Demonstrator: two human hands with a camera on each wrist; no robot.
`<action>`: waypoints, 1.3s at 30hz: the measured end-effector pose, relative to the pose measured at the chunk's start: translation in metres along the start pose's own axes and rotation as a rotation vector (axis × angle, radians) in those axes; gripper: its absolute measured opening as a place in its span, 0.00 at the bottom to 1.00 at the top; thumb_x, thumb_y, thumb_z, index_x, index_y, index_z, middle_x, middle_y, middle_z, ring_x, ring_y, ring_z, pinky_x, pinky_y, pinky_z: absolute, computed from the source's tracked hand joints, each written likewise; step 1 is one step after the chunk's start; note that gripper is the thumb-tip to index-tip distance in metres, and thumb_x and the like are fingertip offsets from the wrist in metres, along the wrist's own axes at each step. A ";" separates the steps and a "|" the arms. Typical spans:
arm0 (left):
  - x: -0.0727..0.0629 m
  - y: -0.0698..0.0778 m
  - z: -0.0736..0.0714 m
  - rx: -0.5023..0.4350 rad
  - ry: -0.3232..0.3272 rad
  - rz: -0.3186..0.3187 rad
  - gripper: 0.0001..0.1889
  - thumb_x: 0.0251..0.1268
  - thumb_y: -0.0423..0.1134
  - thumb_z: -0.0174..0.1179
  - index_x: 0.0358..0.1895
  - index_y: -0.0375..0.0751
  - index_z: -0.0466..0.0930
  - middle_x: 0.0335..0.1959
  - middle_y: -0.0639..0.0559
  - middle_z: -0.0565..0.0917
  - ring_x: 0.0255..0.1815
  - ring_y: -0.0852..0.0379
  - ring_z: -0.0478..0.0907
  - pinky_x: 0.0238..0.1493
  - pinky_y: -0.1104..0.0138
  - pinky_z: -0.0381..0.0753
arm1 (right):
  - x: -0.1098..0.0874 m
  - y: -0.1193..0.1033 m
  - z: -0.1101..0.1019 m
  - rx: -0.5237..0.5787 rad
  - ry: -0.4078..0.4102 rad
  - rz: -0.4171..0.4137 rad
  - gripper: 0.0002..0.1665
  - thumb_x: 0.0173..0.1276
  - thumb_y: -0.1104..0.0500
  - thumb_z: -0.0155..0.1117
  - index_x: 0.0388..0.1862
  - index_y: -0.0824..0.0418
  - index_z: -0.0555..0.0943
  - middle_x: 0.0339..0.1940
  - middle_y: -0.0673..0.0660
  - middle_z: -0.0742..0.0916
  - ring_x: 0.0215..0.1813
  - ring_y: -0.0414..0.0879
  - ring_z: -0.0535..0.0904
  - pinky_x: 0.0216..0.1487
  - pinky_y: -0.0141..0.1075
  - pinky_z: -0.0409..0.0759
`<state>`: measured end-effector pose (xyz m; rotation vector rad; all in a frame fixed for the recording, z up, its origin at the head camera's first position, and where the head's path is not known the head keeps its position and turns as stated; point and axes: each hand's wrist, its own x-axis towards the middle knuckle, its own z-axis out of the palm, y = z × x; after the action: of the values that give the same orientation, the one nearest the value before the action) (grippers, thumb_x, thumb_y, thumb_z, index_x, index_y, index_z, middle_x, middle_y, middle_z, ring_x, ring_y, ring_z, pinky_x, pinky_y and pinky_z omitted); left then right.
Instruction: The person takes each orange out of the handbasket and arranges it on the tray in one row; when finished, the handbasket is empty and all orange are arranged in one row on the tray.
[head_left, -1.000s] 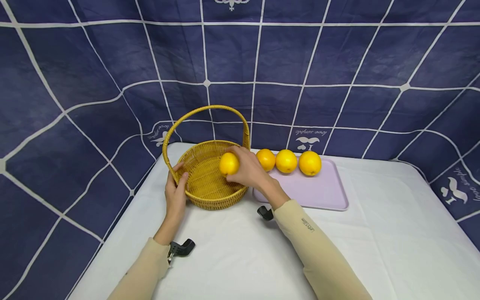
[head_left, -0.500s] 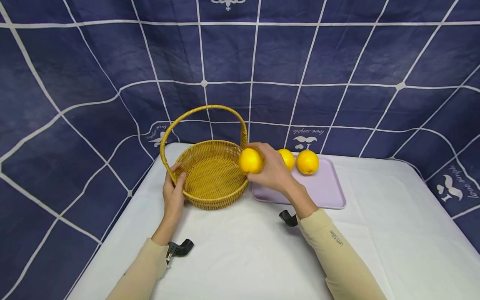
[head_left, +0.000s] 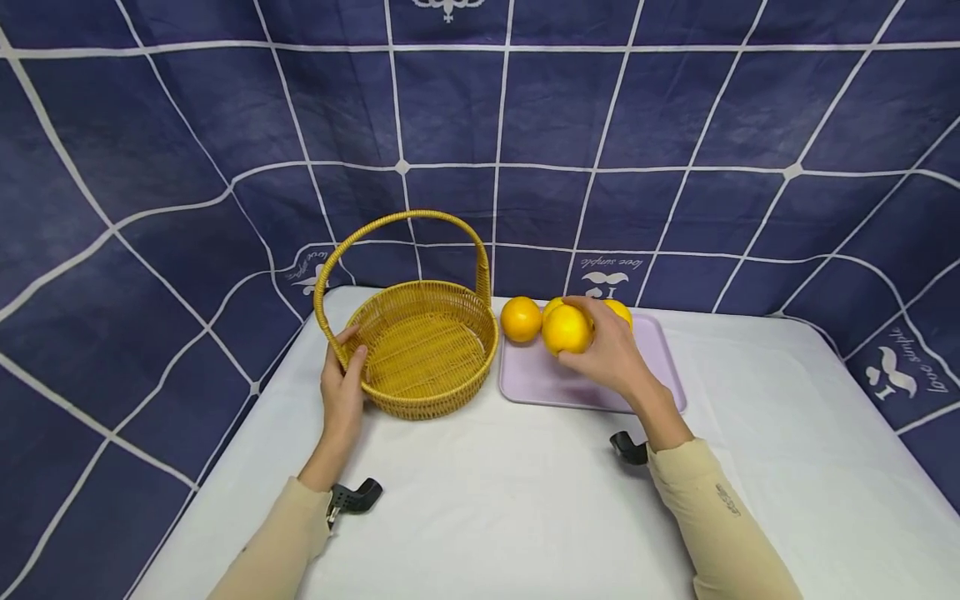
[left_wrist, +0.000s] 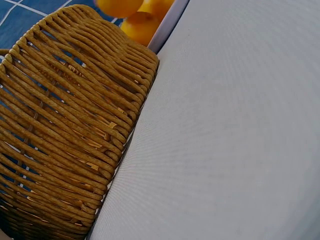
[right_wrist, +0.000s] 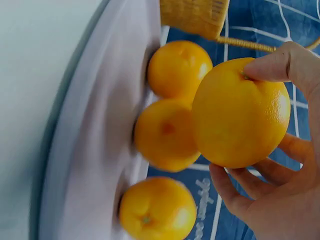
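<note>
My right hand [head_left: 615, 354] grips an orange [head_left: 566, 331] and holds it above the lilac tray [head_left: 547, 387]. In the right wrist view its thumb lies near the stem end of the held orange [right_wrist: 240, 115], with fingers around the other side. Three more oranges sit in a row along the tray's back: the left one [head_left: 521, 319], the middle one [head_left: 553, 307], partly hidden by the held fruit, and the right one [head_left: 619, 311], partly behind the hand. At the left, my left hand [head_left: 342, 400] holds the side of a wicker basket [head_left: 427, 408] near its handle base. No fruit shows inside the basket.
The white-covered table [head_left: 480, 500] carries the basket and tray side by side. A tall arched handle [head_left: 420, 215] rises over the basket. Behind and at the sides hangs a dark blue cloth [head_left: 555, 108] with white lines.
My right hand has carried the orange from inside the basket rightward to above the tray. The left hand keeps its hold on the basket, which stays in place.
</note>
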<state>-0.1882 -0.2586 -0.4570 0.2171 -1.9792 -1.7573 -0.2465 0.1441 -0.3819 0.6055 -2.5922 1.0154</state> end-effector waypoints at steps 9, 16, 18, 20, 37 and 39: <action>0.002 -0.002 -0.002 -0.016 -0.003 -0.005 0.24 0.84 0.41 0.53 0.78 0.49 0.69 0.82 0.52 0.67 0.84 0.56 0.58 0.87 0.59 0.55 | -0.010 0.034 -0.026 -0.048 0.041 0.044 0.46 0.51 0.59 0.81 0.72 0.57 0.76 0.66 0.63 0.83 0.60 0.61 0.79 0.60 0.59 0.75; 0.000 0.002 0.001 -0.003 -0.009 0.008 0.24 0.84 0.45 0.53 0.77 0.50 0.69 0.80 0.54 0.69 0.84 0.58 0.60 0.86 0.60 0.57 | -0.018 0.057 -0.061 -0.095 0.096 0.110 0.45 0.53 0.61 0.80 0.72 0.59 0.75 0.65 0.66 0.81 0.59 0.61 0.77 0.55 0.55 0.75; -0.001 0.003 0.001 -0.005 -0.009 0.009 0.24 0.84 0.45 0.53 0.77 0.50 0.69 0.80 0.54 0.69 0.83 0.58 0.60 0.86 0.60 0.57 | -0.020 0.063 -0.068 -0.099 0.119 0.116 0.45 0.53 0.62 0.80 0.72 0.59 0.75 0.65 0.67 0.82 0.59 0.63 0.77 0.55 0.56 0.75; -0.001 0.004 0.001 -0.008 -0.008 0.008 0.24 0.84 0.44 0.53 0.77 0.50 0.69 0.80 0.54 0.69 0.84 0.58 0.60 0.86 0.60 0.57 | -0.021 0.068 -0.072 -0.100 0.127 0.123 0.45 0.55 0.61 0.80 0.73 0.60 0.75 0.65 0.68 0.82 0.60 0.65 0.77 0.57 0.60 0.76; -0.002 0.002 -0.001 -0.003 0.004 0.006 0.23 0.84 0.43 0.52 0.77 0.51 0.70 0.80 0.53 0.70 0.84 0.57 0.59 0.86 0.60 0.56 | -0.029 0.118 -0.057 -0.107 0.022 0.171 0.45 0.59 0.64 0.77 0.75 0.65 0.71 0.71 0.73 0.75 0.68 0.70 0.70 0.69 0.71 0.68; -0.001 0.002 -0.001 -0.003 0.000 0.002 0.24 0.84 0.43 0.52 0.78 0.51 0.69 0.80 0.53 0.69 0.84 0.56 0.59 0.86 0.60 0.55 | -0.029 0.121 -0.055 -0.101 0.009 0.161 0.45 0.59 0.66 0.76 0.76 0.65 0.70 0.71 0.73 0.75 0.68 0.70 0.70 0.71 0.71 0.67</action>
<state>-0.1862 -0.2587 -0.4557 0.2147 -1.9757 -1.7593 -0.2737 0.2705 -0.4247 0.3710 -2.7002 0.9242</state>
